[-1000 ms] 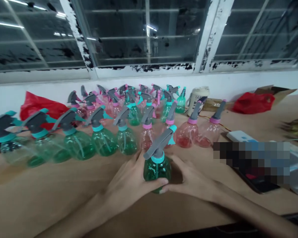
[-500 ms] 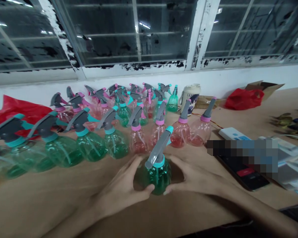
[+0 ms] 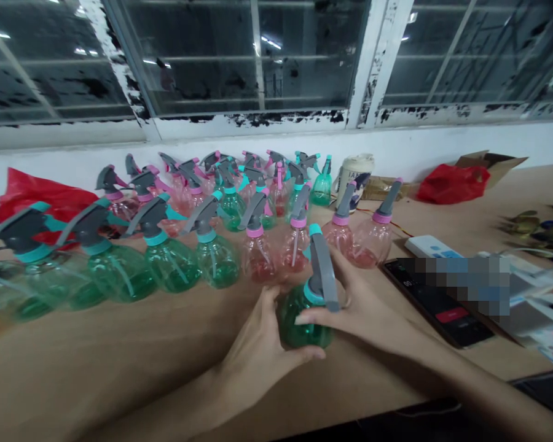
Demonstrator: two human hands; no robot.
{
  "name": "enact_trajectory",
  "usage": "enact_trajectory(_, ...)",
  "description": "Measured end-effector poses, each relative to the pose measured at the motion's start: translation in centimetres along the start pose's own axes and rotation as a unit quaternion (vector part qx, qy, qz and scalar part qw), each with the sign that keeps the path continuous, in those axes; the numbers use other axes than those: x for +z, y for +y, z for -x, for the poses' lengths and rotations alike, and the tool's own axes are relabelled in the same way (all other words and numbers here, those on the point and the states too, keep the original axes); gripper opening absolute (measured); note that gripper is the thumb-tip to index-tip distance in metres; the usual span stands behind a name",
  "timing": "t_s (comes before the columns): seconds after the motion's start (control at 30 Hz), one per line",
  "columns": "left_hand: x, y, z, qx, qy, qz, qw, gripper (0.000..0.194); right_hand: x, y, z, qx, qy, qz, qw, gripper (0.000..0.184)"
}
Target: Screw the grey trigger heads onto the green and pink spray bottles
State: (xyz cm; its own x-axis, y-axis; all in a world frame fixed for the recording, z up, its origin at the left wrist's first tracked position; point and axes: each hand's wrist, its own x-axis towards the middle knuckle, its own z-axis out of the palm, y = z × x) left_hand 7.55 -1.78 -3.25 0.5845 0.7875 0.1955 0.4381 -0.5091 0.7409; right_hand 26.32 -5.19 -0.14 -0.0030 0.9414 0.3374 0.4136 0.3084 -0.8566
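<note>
1. Sitting between both hands over the tabletop, the green bottle was near the row.
2. The right hand had its grip closed around the shoulder; the left hand curved against the side, thumb by the base.
3. It looked light, slick, slightly squeezable; the body seemed best to hold.

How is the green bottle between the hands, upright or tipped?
Tipped slightly: the green bottle has a slanting turquoise collar and leans toward the right hand. Whether it touches the table is unclear.
</note>
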Motion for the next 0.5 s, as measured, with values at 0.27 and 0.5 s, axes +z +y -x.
enact_trajectory(0.27,1.1,-0.5,1.4,0.034,-0.052,0.007,0.998,0.082,0.4,-0.1,-1.0,-0.054,0.048,0.047,0.996,0.016)
enact_trajectory(0.5,1.5,-2.3,-0.8,0.102,-0.092,-0.077,0.988,0.027,-2.6,-1.8,1.1,-0.023,0.054,0.067,0.996,0.008)
